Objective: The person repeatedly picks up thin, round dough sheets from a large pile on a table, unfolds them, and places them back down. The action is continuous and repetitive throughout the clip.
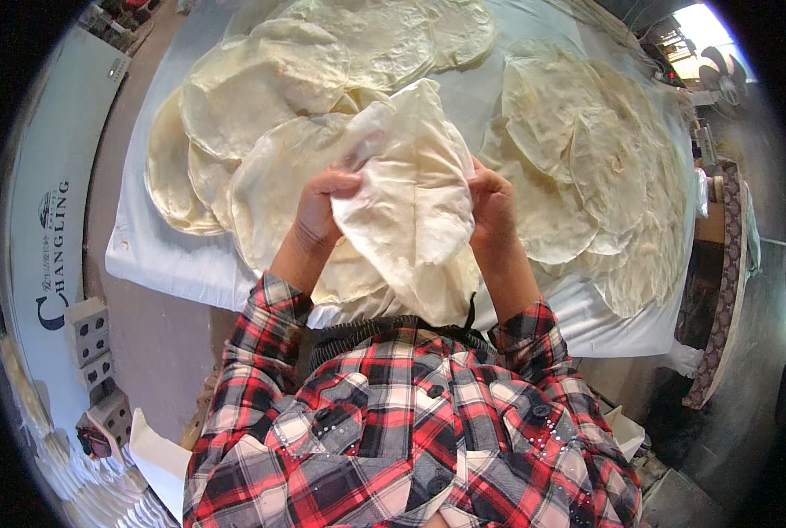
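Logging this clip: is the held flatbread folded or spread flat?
Folded: the flatbread hangs creased between left hand and right hand.

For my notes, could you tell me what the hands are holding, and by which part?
Both hands, left hand and right hand, hold a thin flatbread by its opposite side edges.

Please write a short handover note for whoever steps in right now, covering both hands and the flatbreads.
Left hand: gripping the left edge of a bundle of flatbreads.
Right hand: gripping its right edge, bundle held up above the table.
Done: many loose flatbreads lie spread, overlapping, on the white cloth in two broad groups.
Left: the held bundle is not yet laid down.
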Action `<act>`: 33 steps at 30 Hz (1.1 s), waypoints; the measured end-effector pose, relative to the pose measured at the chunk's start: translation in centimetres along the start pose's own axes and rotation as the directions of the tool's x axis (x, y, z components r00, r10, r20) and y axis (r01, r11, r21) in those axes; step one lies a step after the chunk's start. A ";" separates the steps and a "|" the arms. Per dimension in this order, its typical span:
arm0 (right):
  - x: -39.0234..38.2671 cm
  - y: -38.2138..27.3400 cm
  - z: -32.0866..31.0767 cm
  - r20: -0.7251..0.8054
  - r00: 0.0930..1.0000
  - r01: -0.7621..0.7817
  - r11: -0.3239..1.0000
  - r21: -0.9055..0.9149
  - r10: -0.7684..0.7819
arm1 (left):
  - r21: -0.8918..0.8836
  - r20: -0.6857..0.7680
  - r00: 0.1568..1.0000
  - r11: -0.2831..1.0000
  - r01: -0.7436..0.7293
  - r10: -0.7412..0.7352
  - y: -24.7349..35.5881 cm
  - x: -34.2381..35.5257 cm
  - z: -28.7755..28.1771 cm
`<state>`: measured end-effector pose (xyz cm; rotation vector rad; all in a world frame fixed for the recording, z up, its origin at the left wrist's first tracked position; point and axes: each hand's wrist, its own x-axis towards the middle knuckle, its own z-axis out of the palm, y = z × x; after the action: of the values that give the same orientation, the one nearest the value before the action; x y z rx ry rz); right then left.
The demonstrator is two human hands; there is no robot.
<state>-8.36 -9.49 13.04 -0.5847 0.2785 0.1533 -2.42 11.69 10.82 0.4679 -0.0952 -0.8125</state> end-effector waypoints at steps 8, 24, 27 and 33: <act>0.1 -3.6 -2.3 0.098 0.984 0.157 0.985 -0.066 -0.151 | -0.224 -0.030 0.985 0.959 -0.173 0.170 0.3 -1.8 0.3; -10.6 -15.0 -9.2 -0.029 0.813 0.578 0.813 -0.069 -0.581 | -0.156 -0.064 0.902 0.888 -0.432 0.428 4.7 -8.3 -1.1; -16.0 -19.4 -9.0 -0.039 0.622 0.701 0.578 -0.418 -0.782 | -0.164 -0.038 0.907 0.893 -0.419 0.419 4.9 -7.4 -1.0; -24.5 -25.5 -7.6 -0.231 0.543 0.545 0.548 -0.635 -0.807 | -0.114 0.010 0.913 0.908 -0.403 0.407 6.6 -6.4 0.1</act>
<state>-27.65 -36.30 27.65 -1.2297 0.4980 -0.7883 -2.37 20.12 14.37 0.3144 -0.1723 -0.4126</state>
